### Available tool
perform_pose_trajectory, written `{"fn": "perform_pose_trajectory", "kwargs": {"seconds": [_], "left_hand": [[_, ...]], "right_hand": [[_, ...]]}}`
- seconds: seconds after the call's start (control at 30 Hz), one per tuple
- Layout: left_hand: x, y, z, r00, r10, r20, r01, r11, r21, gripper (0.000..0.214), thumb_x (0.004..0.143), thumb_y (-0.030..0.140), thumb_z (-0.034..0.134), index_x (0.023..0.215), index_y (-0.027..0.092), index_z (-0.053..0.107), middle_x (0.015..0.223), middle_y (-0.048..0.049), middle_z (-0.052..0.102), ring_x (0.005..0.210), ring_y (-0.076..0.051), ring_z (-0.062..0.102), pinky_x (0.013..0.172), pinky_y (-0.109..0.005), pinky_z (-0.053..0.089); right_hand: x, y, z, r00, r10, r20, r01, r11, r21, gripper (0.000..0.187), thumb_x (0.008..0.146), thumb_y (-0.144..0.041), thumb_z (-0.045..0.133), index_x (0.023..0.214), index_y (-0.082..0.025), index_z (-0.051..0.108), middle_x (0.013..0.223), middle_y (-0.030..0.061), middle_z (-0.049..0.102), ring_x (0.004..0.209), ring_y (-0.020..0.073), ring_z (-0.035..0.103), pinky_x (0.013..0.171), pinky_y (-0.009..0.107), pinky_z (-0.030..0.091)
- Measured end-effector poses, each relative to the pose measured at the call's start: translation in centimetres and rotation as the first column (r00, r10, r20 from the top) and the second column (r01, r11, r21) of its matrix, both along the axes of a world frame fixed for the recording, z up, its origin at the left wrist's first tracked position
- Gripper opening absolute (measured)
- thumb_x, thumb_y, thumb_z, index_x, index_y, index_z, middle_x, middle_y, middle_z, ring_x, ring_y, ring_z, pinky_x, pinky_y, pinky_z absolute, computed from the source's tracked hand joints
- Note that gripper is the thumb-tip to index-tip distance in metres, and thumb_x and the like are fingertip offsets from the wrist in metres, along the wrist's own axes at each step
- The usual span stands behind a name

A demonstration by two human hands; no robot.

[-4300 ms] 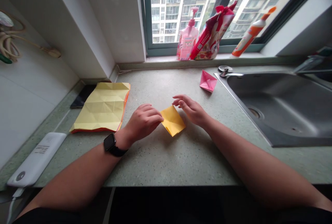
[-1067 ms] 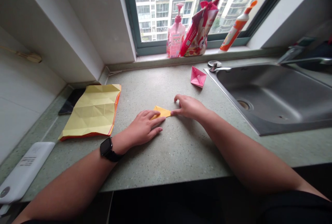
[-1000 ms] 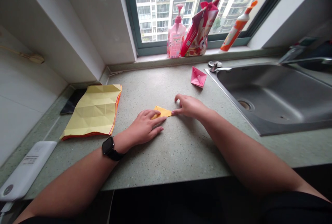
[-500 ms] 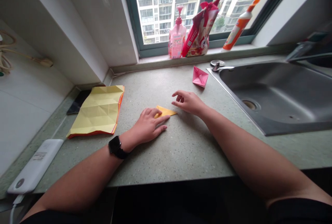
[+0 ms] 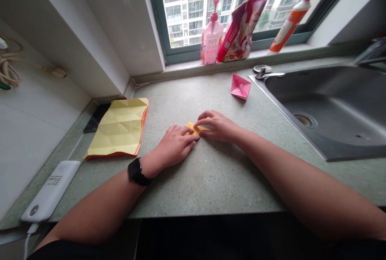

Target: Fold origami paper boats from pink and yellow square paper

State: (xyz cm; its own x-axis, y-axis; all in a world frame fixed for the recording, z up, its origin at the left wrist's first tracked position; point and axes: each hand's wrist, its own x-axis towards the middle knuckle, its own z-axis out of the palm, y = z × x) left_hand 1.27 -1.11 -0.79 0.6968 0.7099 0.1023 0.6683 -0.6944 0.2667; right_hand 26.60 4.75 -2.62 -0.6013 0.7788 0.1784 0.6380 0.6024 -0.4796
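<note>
A small piece of folded yellow paper [image 5: 196, 130] lies flat on the counter, partly covered by fingers. My left hand [image 5: 178, 142], with a black watch on its wrist, holds the paper down from the left, its fingertips on the near edge. From the right, my right hand [image 5: 218, 126] has its thumb and fingers closed on the paper's right part. The exact folds under the fingertips are hidden.
Creased yellow sheets [image 5: 119, 129] lie stacked at left, by a white power bank [image 5: 51, 191]. A pink folded paper [image 5: 240, 86] sits near the steel sink [image 5: 316, 123]. A pump bottle [image 5: 211, 41], a red bag [image 5: 243, 31] and an orange-white bottle [image 5: 291, 25] stand on the windowsill.
My right hand has come down and left onto the yellow paper, where it hovered beside it before. My left hand stays on the paper. The view has shifted slightly.
</note>
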Motion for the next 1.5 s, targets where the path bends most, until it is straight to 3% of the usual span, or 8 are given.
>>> {"fn": "perform_pose_trajectory", "kwargs": {"seconds": [0.17,0.37,0.7,1.1,1.23,1.3,1.37,1.5], "left_hand": [[-0.7,0.3,-0.2,0.999,-0.028,0.025,0.029,1.0,-0.01,0.033,0.114,0.026,0.053,0.135,0.029,0.078,0.147,-0.0072,0.073,0.133,-0.028,0.067,0.128,-0.06,0.04],[-1.8,0.3,0.1,0.998,-0.056,0.039,0.057,0.998,-0.012,0.03,0.112,0.022,0.057,0.127,0.025,0.083,0.145,-0.0093,0.075,0.125,-0.028,0.072,0.119,-0.055,0.051],[-2.7,-0.3,0.9,1.0,-0.004,-0.015,0.004,1.0,-0.007,0.03,0.112,0.023,0.057,0.12,0.024,0.086,0.144,-0.0104,0.076,0.127,-0.031,0.072,0.126,-0.062,0.043],[-4.6,-0.7,2.7,0.981,0.114,-0.154,-0.109,0.993,0.04,0.027,0.103,0.028,0.065,0.093,0.025,0.09,0.145,-0.0095,0.076,0.132,-0.039,0.068,0.114,-0.059,0.052],[-4.6,-0.2,3.1,0.998,0.055,-0.037,-0.051,0.993,0.102,0.03,0.102,0.025,0.064,0.083,0.023,0.087,0.141,-0.0081,0.078,0.134,-0.038,0.067,0.12,-0.062,0.048],[-4.3,0.2,2.9,0.997,0.0,0.078,-0.012,0.987,0.16,0.032,0.106,0.026,0.061,0.087,0.023,0.086,0.133,-0.008,0.081,0.13,-0.034,0.069,0.121,-0.059,0.049],[-3.8,0.5,2.3,0.987,-0.057,0.151,0.031,0.985,0.171,0.028,0.108,0.026,0.059,0.103,0.023,0.086,0.132,-0.009,0.08,0.127,-0.03,0.071,0.118,-0.055,0.053],[-3.0,1.0,0.4,0.976,-0.158,0.153,0.145,0.985,0.093,0.033,0.108,0.022,0.061,0.137,0.024,0.076,0.153,-0.0117,0.07,0.144,-0.03,0.064,0.124,-0.053,0.05]], "right_hand": [[0.0,0.0,-0.3,1.0,0.019,0.012,-0.019,1.0,0.015,0.021,0.098,-0.031,0.081,0.117,-0.035,0.088,0.129,0.0081,0.075,0.12,0.0293,0.069,0.111,0.05,0.052],[0.2,0.0,-0.5,0.999,0.028,0.024,-0.028,0.999,0.03,0.024,0.098,-0.03,0.081,0.121,-0.034,0.087,0.13,0.0086,0.075,0.122,0.0292,0.068,0.112,0.051,0.052],[0.3,-0.2,-1.0,0.999,-0.009,0.034,0.008,0.999,0.032,0.027,0.098,-0.03,0.08,0.123,-0.037,0.086,0.133,0.008,0.074,0.123,0.0292,0.07,0.115,0.053,0.054],[0.2,-0.2,-0.9,0.998,-0.012,0.061,0.011,1.0,0.019,0.027,0.099,-0.029,0.079,0.125,-0.037,0.085,0.136,0.0086,0.074,0.124,0.0295,0.07,0.115,0.053,0.054],[0.2,-0.2,-0.7,0.998,-0.008,0.06,0.007,1.0,0.012,0.028,0.098,-0.028,0.08,0.125,-0.037,0.085,0.136,0.0075,0.074,0.126,0.0289,0.069,0.116,0.053,0.053],[0.1,-0.2,-0.8,0.999,-0.007,0.053,0.006,1.0,0.02,0.028,0.098,-0.028,0.08,0.123,-0.038,0.085,0.134,0.007,0.074,0.126,0.0288,0.069,0.116,0.052,0.052],[0.1,-0.2,-0.8,0.999,-0.007,0.043,0.006,1.0,0.029,0.027,0.098,-0.028,0.08,0.123,-0.037,0.086,0.134,0.0071,0.074,0.125,0.0289,0.069,0.115,0.052,0.053],[0.3,-0.2,-1.1,0.999,-0.001,0.032,0.0,0.999,0.032,0.027,0.099,-0.028,0.078,0.124,-0.036,0.085,0.133,0.0071,0.075,0.124,0.0284,0.069,0.115,0.052,0.052]]}}
